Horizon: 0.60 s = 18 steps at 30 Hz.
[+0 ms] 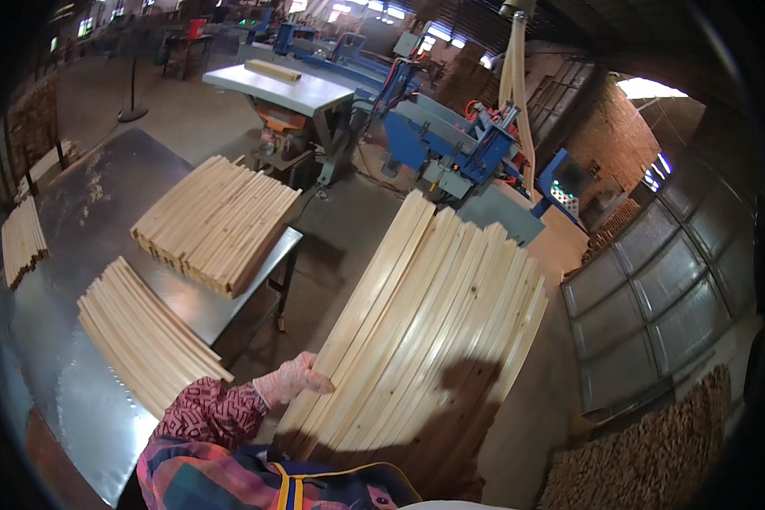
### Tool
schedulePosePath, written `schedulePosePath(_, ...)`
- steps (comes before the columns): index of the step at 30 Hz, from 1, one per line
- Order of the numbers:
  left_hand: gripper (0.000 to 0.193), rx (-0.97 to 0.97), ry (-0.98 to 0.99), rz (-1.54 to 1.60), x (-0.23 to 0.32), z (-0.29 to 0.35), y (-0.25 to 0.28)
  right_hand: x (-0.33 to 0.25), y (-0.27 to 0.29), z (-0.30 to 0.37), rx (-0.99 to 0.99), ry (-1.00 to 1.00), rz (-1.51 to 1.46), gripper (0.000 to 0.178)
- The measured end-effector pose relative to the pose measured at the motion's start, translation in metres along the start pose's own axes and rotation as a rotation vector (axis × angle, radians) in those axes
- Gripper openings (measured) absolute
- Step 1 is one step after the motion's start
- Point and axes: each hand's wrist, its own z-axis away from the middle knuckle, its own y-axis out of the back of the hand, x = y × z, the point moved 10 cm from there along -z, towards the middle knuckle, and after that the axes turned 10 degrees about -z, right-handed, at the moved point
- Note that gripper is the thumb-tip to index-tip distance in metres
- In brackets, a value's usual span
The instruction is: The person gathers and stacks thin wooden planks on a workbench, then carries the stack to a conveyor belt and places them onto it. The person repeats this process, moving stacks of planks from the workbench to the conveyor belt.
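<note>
My left hand [296,380], in a pale knitted glove, is closed on the left edge of a wide bundle of wooden strips [425,323]. The strips are pale, long and lie side by side, with uneven far ends. The bundle is held off the table in front of my body, and a dark shadow falls over its near part. A patterned red sleeve [208,412] covers my left forearm. My right hand does not show; the near right part of the bundle lies in shadow.
A metal-topped table [68,340] at the left bears several stacks of wooden strips [217,221]. Ahead stand a blue machine [450,140] and a white-topped bench [280,87] with a small wood stack. A large pile of wood pieces [646,446] lies at the lower right, below a paned window frame [663,280].
</note>
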Motion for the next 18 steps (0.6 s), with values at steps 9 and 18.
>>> schedulePosePath(9,0.041,0.201,-0.097,0.246,0.099,-0.227,0.096,-0.108,-0.066,-0.32,-0.182,-0.03,0.064,0.068)
schedulePosePath(18,0.024,-0.451,-0.067,1.11,0.188,-0.463,0.276,-0.179,-0.255,-0.637,-0.417,-0.044,0.11,0.069)
